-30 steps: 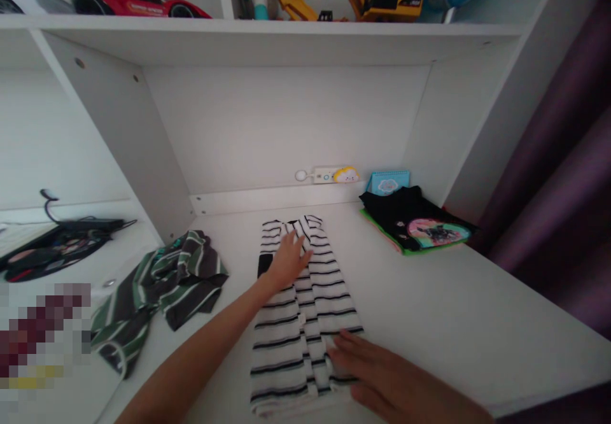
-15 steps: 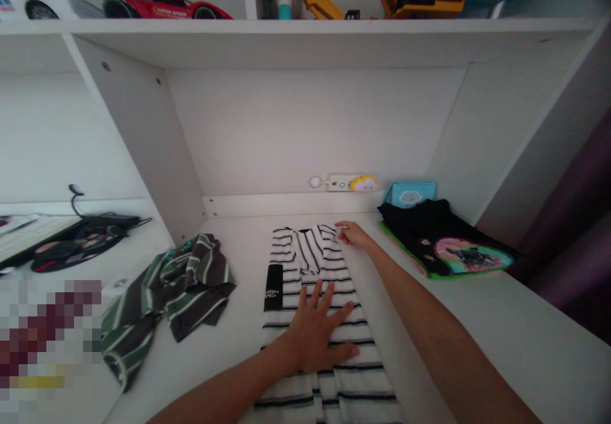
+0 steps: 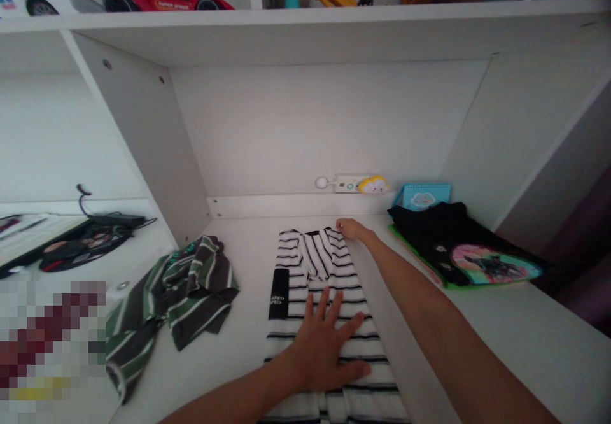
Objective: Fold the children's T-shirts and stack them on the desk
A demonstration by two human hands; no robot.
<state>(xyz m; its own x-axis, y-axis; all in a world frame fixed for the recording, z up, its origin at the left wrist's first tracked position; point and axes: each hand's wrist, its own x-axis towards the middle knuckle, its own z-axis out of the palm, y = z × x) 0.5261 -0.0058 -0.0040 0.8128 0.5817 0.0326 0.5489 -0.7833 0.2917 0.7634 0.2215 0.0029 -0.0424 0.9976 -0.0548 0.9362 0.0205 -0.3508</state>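
Note:
A white shirt with black stripes [image 3: 317, 255] lies on the white desk, folded into a long narrow shape with its collar at the far end. A black patch with white lettering shows on its left edge. My left hand [image 3: 322, 344] rests flat on the middle of the shirt with the fingers spread. At the shirt's far right corner, my right hand [image 3: 352, 228] has its fingers pinched together on the edge of the cloth. The near end of the shirt runs out of view.
A crumpled green and dark striped garment [image 3: 191, 290] lies to the left. On the right is a stack of folded clothes, a black one [image 3: 429, 233] on top, before a blue desk calendar [image 3: 422, 196]. A power strip [image 3: 348, 183] runs along the back; a toy shelf [image 3: 305, 20] hangs above.
My right hand has closed in on the shirt's far right corner, its fingers now pinched there. My left hand stays flat on the shirt. The view has shifted slightly.

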